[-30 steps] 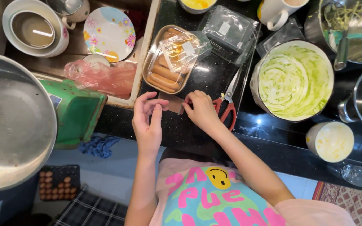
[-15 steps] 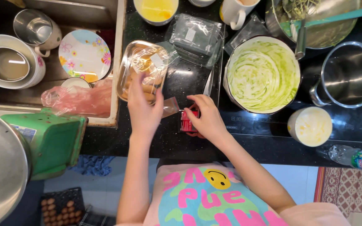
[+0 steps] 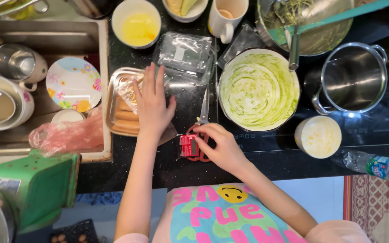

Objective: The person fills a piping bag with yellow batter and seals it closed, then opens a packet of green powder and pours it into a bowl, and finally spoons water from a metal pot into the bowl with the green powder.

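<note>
The 1 head camera looks straight down from above the person, close over a dark counter [image 3: 190, 168], with the left hand [image 3: 151, 105] and right hand [image 3: 219, 146] near the frame's centre.

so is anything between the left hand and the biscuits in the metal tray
Yes: clear plastic wrap lies over the biscuits in the tray. The left hand rests flat on that wrap, so it does not touch them directly.

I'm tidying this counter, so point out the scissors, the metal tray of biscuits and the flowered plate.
scissors [image 3: 204, 105]: head view, on the blades.
metal tray [image 3: 113, 92]: head view, on its left rim.
flowered plate [image 3: 70, 83]: head view, on its middle.
</note>
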